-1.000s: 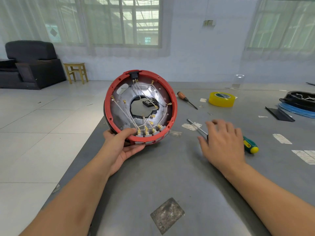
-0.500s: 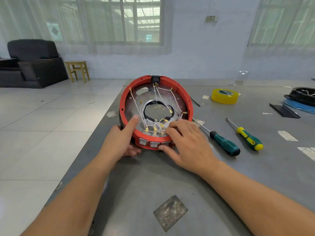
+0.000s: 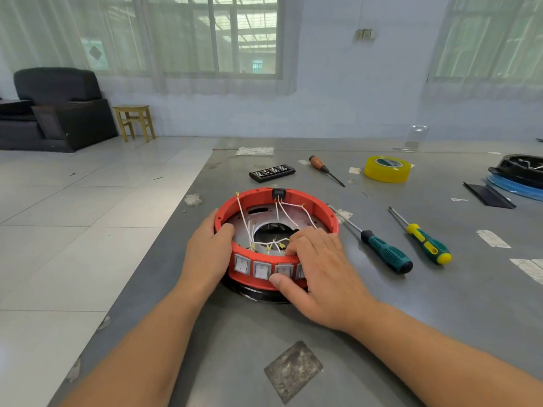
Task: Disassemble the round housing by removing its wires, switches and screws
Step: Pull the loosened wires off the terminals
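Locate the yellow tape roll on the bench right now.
In the head view the yellow tape roll lies flat at the far right of the table, between the brown-handled screwdriver and the black-and-blue part at the right edge.

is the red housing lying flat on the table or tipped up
Lying flat. The red housing sits open side up on the table, the left hand gripping its rim and the right hand over the switches.

The round housing (image 3: 276,239) now lies flat on the counter (image 3: 382,312); the right hand (image 3: 320,277) has left the screwdriver (image 3: 385,251) and grips the housing's near rim.
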Tool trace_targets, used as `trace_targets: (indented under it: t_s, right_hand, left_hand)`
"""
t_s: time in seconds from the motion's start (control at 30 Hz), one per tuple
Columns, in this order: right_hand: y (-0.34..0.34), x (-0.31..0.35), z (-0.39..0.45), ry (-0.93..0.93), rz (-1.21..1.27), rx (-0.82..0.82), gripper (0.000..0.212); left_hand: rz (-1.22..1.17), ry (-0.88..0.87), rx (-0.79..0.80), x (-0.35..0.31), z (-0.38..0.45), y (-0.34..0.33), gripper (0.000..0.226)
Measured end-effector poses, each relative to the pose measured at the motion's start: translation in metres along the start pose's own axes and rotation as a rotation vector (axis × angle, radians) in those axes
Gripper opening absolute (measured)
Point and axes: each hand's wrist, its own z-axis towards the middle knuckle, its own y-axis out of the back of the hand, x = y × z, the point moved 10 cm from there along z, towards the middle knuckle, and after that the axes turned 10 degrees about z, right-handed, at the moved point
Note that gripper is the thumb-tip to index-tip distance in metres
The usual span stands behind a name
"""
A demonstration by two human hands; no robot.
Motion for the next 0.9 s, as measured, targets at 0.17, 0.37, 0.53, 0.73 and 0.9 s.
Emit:
trace_targets:
  t_s: [0.17,0.37,0.53,0.73,0.9]
  right_hand:
    - [0.004,0.004,0.005,-0.049,-0.041,0.073,0.044]
    - [0.015,-0.007,0.051,-0.222,0.153,0.159,0.026]
    - [-0.034,-0.016,0.077,-0.321,0.24,0.546,0.015]
    - [-0.049,-0.026,0.08,-0.347,0.275,0.564,0.008]
    - [-0.038,-0.038,0.085,-0.365,0.277,0.413,0.008]
  left_hand:
    - [-0.051,0.01,-0.014,0.01,0.002,-0.003,0.045]
    - [-0.018,-0.197,-0.138,-0.014,-0.008,0.015,0.037]
    - [0.031,-0.397,-0.094,-0.038,-0.018,0.012,0.044]
    - [0.101,-0.407,-0.059,-0.032,-0.013,0.004,0.044]
    - [0.075,-0.381,-0.057,-0.031,-0.013,0.004,0.043]
